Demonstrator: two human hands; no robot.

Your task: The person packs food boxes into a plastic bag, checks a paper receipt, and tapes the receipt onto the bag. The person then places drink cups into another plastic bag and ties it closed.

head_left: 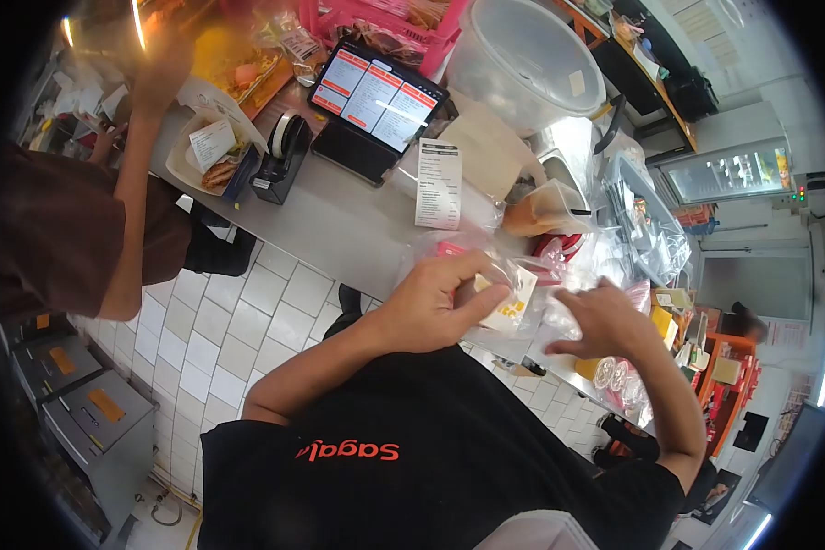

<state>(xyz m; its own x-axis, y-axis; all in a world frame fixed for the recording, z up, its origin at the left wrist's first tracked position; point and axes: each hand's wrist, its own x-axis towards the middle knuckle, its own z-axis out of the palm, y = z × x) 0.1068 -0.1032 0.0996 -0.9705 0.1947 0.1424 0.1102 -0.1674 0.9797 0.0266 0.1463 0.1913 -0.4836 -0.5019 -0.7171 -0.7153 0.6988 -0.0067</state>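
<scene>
My left hand (445, 302) is closed, thumb and fingers pinching a clear plastic bag (420, 255) over the counter edge. Inside or behind the plastic is a small white packet with yellow print (513, 302); which of the two I cannot tell. Something pink also shows through the film by my knuckles. To the right of the bag, my right hand (600, 321) has its fingers apart, near crumpled clear plastic (559, 312). No object shows in that hand. A printed receipt (438, 183) lies on the counter just beyond the bag.
A tablet (376, 96) stands on the counter beside a black tape dispenser (282, 156). Left of it is an open food box (215, 156) with a paper slip. A large clear tub (527, 69) stands behind. At the left, a co-worker's arm (137, 183) reaches over the counter.
</scene>
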